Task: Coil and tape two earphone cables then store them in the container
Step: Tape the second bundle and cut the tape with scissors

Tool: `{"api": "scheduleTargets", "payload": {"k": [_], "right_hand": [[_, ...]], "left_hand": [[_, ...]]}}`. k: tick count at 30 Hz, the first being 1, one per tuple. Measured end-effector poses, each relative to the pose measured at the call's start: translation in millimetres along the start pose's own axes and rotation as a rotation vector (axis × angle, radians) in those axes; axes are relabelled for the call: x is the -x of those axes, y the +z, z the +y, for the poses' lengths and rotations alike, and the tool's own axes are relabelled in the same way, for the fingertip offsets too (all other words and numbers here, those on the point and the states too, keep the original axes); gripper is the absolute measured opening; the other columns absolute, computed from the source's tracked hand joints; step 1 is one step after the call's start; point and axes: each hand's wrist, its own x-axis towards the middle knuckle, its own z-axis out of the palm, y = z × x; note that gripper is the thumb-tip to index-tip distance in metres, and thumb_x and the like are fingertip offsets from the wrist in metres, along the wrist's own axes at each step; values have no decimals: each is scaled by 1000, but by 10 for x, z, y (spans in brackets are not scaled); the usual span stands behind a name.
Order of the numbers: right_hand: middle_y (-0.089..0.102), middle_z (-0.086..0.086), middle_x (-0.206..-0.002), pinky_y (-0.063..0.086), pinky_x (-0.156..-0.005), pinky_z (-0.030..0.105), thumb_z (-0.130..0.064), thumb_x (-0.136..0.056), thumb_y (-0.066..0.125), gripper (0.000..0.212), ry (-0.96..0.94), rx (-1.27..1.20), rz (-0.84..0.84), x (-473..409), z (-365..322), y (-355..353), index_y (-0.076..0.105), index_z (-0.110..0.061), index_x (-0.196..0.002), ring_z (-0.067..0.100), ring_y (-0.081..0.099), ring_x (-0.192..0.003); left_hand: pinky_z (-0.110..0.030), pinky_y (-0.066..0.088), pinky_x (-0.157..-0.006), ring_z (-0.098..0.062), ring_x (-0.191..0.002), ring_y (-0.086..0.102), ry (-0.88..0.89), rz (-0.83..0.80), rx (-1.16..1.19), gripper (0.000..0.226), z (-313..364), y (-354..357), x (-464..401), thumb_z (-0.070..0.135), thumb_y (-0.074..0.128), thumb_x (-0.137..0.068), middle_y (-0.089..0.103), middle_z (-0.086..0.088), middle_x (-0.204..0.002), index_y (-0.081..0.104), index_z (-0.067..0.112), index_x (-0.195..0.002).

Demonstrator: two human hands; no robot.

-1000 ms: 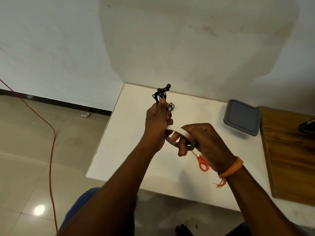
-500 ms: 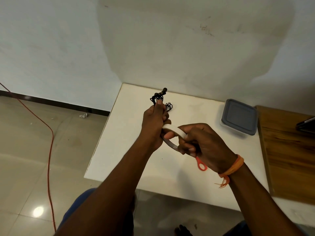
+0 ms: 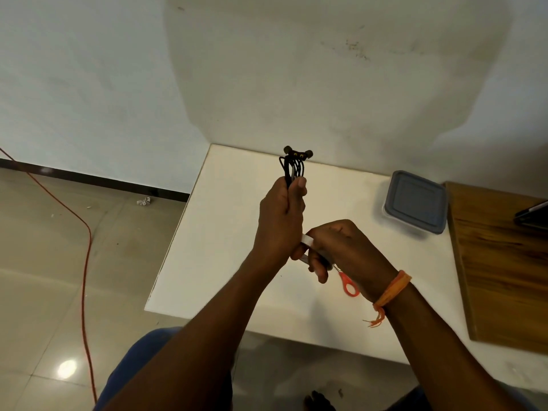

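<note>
My left hand [image 3: 280, 221] grips a coiled black earphone cable [image 3: 292, 167] upright above the white table [image 3: 219, 247]; the loops and two earbuds stick out above my fingers. My right hand [image 3: 344, 250] holds a white tape roll [image 3: 307, 241] pressed against the lower side of my left hand. Most of the roll is hidden behind my fingers. The grey lidded container [image 3: 415, 201] sits shut at the table's back right. A second cable does not show.
Orange-handled scissors [image 3: 348, 284] lie on the table, partly under my right wrist. A wooden board [image 3: 504, 262] adjoins the table on the right with a dark device [image 3: 532, 213] on it. An orange cord [image 3: 86, 262] runs across the tiled floor at left.
My left hand has lifted the coiled cable higher and more upright. My right hand has brought the tape roll tighter against the left hand's underside.
</note>
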Motion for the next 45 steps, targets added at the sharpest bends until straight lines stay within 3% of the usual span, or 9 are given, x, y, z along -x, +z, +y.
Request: {"api": "scheduleTargets", "payload": {"k": [5, 15, 18, 20, 28, 34, 38, 41, 45], "right_hand": [[52, 5, -41, 49, -55, 13, -14, -98, 43, 64, 24, -5, 56, 20, -21, 17, 63, -26, -38, 27, 56, -61], [43, 4, -42, 39, -50, 24, -8, -95, 38, 61, -30, -62, 41, 28, -27, -48, 62, -21, -41, 10, 39, -41], [30, 8, -46, 28, -47, 29, -14, -83, 42, 38, -119, -240, 61, 21, -18, -146, 61, 15, -67, 12, 27, -43], [30, 6, -43, 30, -47, 29, -19, -77, 42, 46, -179, -292, 48, 7, 7, -183, 52, 26, -73, 13, 28, -42], [65, 10, -55, 51, -65, 30, -20, -83, 40, 41, -267, -129, 8, -4, 30, -136, 78, -30, -68, 18, 58, -61], [62, 3, -50, 53, -68, 30, -22, -87, 44, 40, -196, -43, 1, -5, 16, -123, 72, -23, -59, 20, 60, -57], [62, 1, -49, 53, -69, 30, -27, -83, 44, 48, -133, -11, -6, -26, 36, -85, 69, 13, -83, 9, 57, -53], [61, 3, -48, 54, -71, 37, -19, -90, 46, 34, -125, -14, -2, 0, 17, -81, 74, -4, -77, 12, 58, -53], [61, 6, -49, 51, -64, 28, -5, -98, 39, 57, -121, 3, 25, 9, 7, -47, 74, -29, -60, 13, 56, -54]], "left_hand": [[-16, 34, -48, -4, -49, 38, 71, 7, -62, 31, 3, 28, 43, 32, 41, -104, 44, 11, -58, 43, 25, -74], [-20, 36, -46, -8, -48, 40, 13, -20, -3, 31, -2, -10, 0, 34, 40, -104, 45, 6, -60, 48, 17, -80], [-21, 38, -40, -8, -41, 41, -161, -8, 236, 34, 25, -86, -57, 37, 39, -104, 42, 2, -59, 49, 15, -79], [-20, 36, -38, -9, -41, 37, -273, -22, 390, 35, 33, -107, -71, 39, 40, -103, 39, 3, -58, 50, 14, -80], [-16, 25, -38, -7, -43, 26, -245, -70, 475, 35, 42, -136, -112, 38, 41, -103, 36, 5, -56, 47, 16, -77], [-19, 27, -41, -8, -45, 26, -211, -54, 387, 36, 37, -103, -85, 38, 40, -103, 35, 4, -56, 49, 18, -75], [-22, 25, -43, -7, -45, 27, -185, -34, 334, 36, 30, -100, -77, 39, 40, -103, 36, 9, -52, 48, 20, -74], [-22, 25, -44, -7, -46, 27, -165, -40, 303, 37, 37, -96, -64, 40, 40, -103, 35, 7, -54, 47, 20, -73], [-22, 29, -46, -7, -46, 32, -113, -52, 177, 37, 11, -77, -49, 42, 38, -103, 39, 10, -54, 46, 21, -74]]}}
